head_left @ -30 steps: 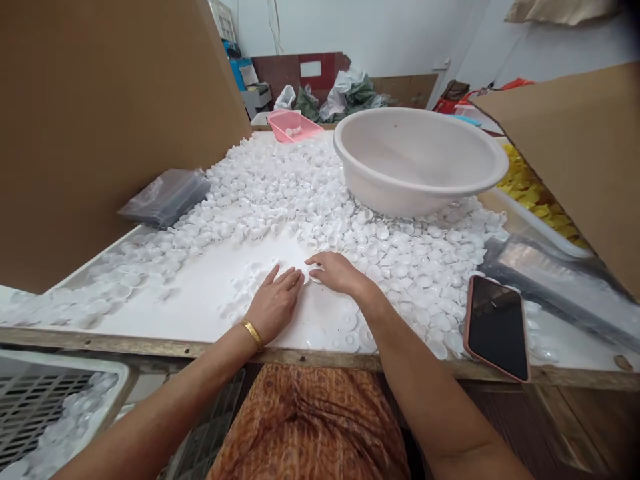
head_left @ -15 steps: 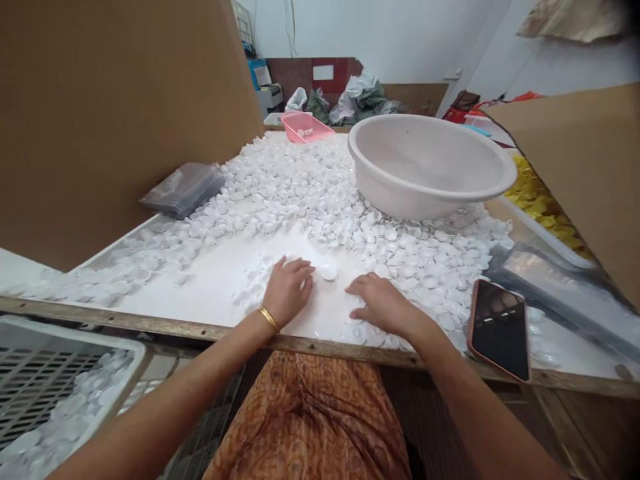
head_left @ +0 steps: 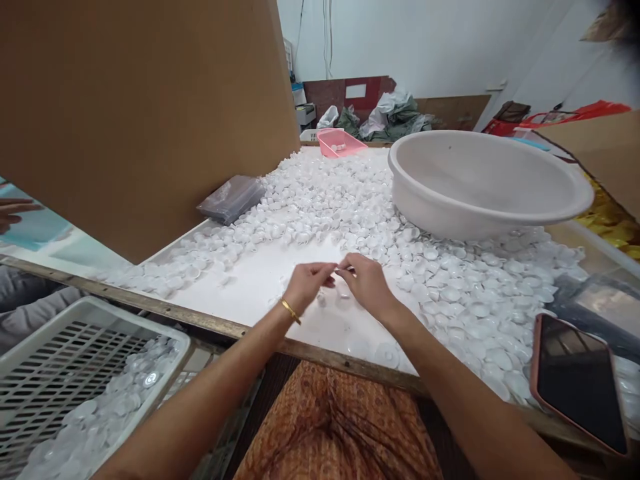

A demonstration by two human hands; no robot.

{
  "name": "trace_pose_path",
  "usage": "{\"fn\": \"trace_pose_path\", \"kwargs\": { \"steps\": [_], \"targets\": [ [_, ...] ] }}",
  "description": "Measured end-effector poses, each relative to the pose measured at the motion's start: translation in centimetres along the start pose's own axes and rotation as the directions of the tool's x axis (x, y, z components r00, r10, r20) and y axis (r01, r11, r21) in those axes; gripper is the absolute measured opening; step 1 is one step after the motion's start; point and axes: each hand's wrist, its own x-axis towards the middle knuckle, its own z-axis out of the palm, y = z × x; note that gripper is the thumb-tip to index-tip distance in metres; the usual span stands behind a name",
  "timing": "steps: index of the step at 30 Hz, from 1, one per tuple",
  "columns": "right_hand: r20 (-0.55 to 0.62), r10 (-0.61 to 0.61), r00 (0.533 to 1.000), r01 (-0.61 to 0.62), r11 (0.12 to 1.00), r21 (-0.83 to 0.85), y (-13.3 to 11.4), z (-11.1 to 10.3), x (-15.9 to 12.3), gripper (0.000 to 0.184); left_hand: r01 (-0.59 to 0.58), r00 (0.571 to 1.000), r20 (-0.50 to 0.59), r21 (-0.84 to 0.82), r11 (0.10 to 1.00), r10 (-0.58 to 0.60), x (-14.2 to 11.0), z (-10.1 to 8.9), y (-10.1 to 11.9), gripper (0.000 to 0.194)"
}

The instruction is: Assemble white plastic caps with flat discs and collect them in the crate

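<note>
My left hand (head_left: 307, 285), with a gold bracelet (head_left: 290, 311) at its wrist, is closed in a pinch above the white tabletop (head_left: 255, 267). Its fingertips meet those of my right hand (head_left: 369, 285), which is pinched too. Whatever lies between the fingers is too small and hidden to name. Just below the fingertips are small whitish pieces (head_left: 343, 291), blurred. A wide spread of small white, shallow, rounded plastic pieces (head_left: 335, 190) covers the table beyond and to the right of both hands.
A large white basin (head_left: 465, 223) rests on the pieces at right. A phone (head_left: 577, 380) lies at the right front edge. Far back sits a pink scoop (head_left: 340, 143). Tall cardboard (head_left: 165, 120) stands left, another person's hand (head_left: 17, 210) beyond it. A slatted basket (head_left: 90, 310) holds white pieces.
My hands have come together from apart, and their open fingers have closed into pinches. The view has shifted left, bringing another person's hand in at the left edge.
</note>
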Motion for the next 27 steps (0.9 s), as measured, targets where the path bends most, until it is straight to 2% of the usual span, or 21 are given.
{"fn": "trace_pose_path", "kwargs": {
  "steps": [3,7,13,20,27],
  "targets": [
    [0.028,-0.073,0.997,0.074,0.997,-0.031,1.4,3.3,2.9,0.011,-0.049,0.992,-0.109,0.137,0.989,0.064,3.0,-2.1,-0.9,0.023],
    [0.108,-0.083,0.991,0.088,0.995,-0.048,3.3,5.2,3.6,0.016,-0.073,0.989,-0.099,0.293,0.953,0.106,4.7,-2.9,-2.3,0.014],
    [0.17,-0.1,0.98,0.113,0.991,-0.068,4.0,5.5,3.0,0.023,-0.147,0.972,-0.093,0.472,0.869,0.215,4.5,-2.6,-3.6,0.017],
    [0.202,-0.134,0.97,0.157,0.982,-0.101,4.3,6.0,2.9,0.021,-0.252,0.944,-0.041,0.548,0.798,0.327,4.3,-2.8,-4.1,0.019],
    [0.273,-0.174,0.946,0.226,0.959,-0.171,3.7,5.3,2.5,0.026,-0.376,0.881,0.038,0.659,0.651,0.471,3.4,-2.6,-4.9,0.021]
  ]
}}
